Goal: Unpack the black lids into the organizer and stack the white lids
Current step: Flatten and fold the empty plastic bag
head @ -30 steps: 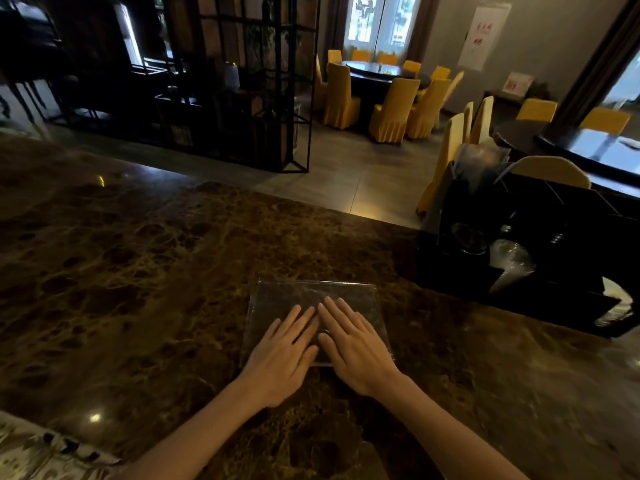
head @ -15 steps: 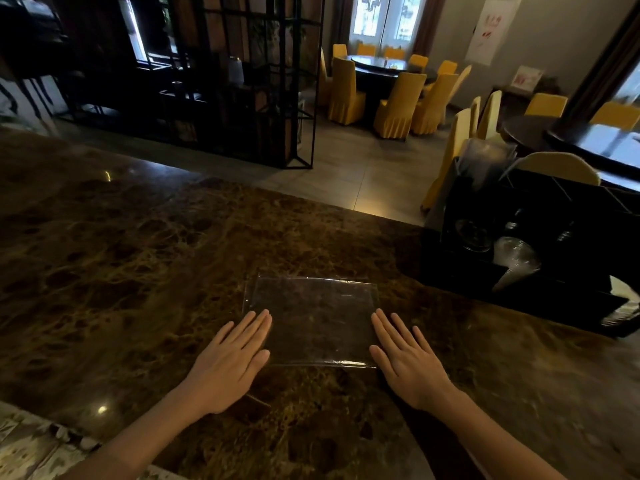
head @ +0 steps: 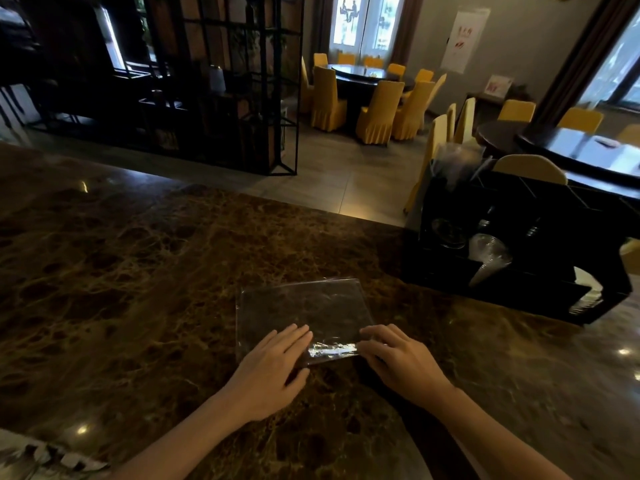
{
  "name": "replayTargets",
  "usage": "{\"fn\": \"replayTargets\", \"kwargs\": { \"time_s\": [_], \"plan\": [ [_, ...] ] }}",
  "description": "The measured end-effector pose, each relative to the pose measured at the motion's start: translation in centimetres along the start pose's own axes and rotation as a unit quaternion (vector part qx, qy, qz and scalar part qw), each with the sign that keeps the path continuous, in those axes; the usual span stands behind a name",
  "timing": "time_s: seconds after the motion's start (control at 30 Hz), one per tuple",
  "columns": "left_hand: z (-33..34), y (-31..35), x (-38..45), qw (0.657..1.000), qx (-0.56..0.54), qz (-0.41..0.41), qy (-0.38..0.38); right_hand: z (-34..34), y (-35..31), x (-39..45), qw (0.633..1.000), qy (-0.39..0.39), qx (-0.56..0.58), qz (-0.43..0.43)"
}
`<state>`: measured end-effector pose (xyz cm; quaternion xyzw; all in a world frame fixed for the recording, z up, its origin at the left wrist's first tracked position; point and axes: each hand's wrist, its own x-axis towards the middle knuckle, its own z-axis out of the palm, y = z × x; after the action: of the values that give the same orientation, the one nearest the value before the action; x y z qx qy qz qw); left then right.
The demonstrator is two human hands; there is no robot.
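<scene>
A flat, empty clear plastic bag (head: 304, 310) lies on the dark marble counter (head: 138, 271) in front of me. My left hand (head: 273, 368) rests flat on the bag's near left part, fingers straight. My right hand (head: 401, 362) lies at the bag's near right corner, its fingers slightly bent over the edge. A black organizer (head: 512, 244) stands at the counter's right side, with a stack of clear cups (head: 488, 258) lying in it and white lids (head: 588, 292) at its right end. I cannot make out any black lids in the dark compartments.
The counter's far edge runs diagonally behind the bag, with tiled floor beyond. A patterned cloth (head: 38, 459) sits at the bottom left corner. Yellow chairs (head: 377, 112) and dark round tables fill the room behind.
My hands slid apart off the bag's middle to its two sides, then came back inward onto its near edge. The bag's near edge now shows a bright crease.
</scene>
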<state>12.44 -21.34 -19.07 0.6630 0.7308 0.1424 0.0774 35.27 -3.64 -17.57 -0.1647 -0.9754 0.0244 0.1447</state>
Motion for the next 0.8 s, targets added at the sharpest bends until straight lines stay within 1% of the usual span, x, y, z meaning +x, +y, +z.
{"fn": "replayTargets", "kwargs": {
  "time_s": [0.07, 0.13, 0.27, 0.3, 0.37, 0.43, 0.47, 0.53, 0.57, 0.63, 0.67, 0.73, 0.8],
  "plan": [
    [0.0, 1.0, 0.9, 1.000, 0.014, -0.003, 0.015, -0.4, -0.1, 0.6, 0.999, 0.031, -0.009, -0.010],
    [-0.3, 2.1, 1.8, 0.999, 0.020, -0.007, 0.049, -1.2, -0.3, 1.6, 0.997, 0.067, -0.019, -0.018],
    [-2.4, 3.2, 3.4, 0.984, -0.019, -0.013, 0.178, -4.1, -0.9, 4.2, 0.991, 0.127, -0.030, -0.026],
    [-3.2, 3.1, 3.7, 0.980, -0.030, -0.018, 0.195, -5.0, -1.0, 4.7, 0.989, 0.143, -0.018, -0.021],
    [-4.8, 2.8, 4.3, 0.976, -0.058, -0.028, 0.207, -6.7, -0.8, 5.6, 0.984, 0.173, 0.033, 0.003],
    [-6.6, 2.4, 4.7, 0.969, -0.095, -0.037, 0.224, -8.0, -0.4, 6.1, 0.971, 0.204, 0.110, 0.059],
    [-7.6, 2.2, 4.8, 0.965, -0.118, -0.046, 0.228, -8.4, -0.1, 6.2, 0.958, 0.219, 0.159, 0.097],
    [-9.6, 1.7, 5.0, 0.954, -0.176, -0.062, 0.233, -8.5, 0.6, 6.1, 0.914, 0.238, 0.277, 0.178],
    [-10.5, 1.5, 5.0, 0.945, -0.214, -0.068, 0.237, -8.4, 1.0, 6.0, 0.885, 0.235, 0.340, 0.213],
    [-12.5, 1.2, 4.7, 0.916, -0.327, -0.076, 0.220, -7.9, 1.5, 5.6, 0.829, 0.197, 0.456, 0.256],
    [-13.4, 1.1, 4.4, 0.892, -0.398, -0.077, 0.200, -7.6, 1.7, 5.5, 0.806, 0.165, 0.504, 0.263],
    [-14.8, 0.9, 3.7, 0.840, -0.508, -0.078, 0.171, -7.0, 1.5, 5.4, 0.782, 0.095, 0.560, 0.256],
    [-15.5, 0.7, 3.1, 0.814, -0.555, -0.079, 0.150, -6.5, 0.9, 5.9, 0.764, 0.051, 0.601, 0.229]
  ]
}}
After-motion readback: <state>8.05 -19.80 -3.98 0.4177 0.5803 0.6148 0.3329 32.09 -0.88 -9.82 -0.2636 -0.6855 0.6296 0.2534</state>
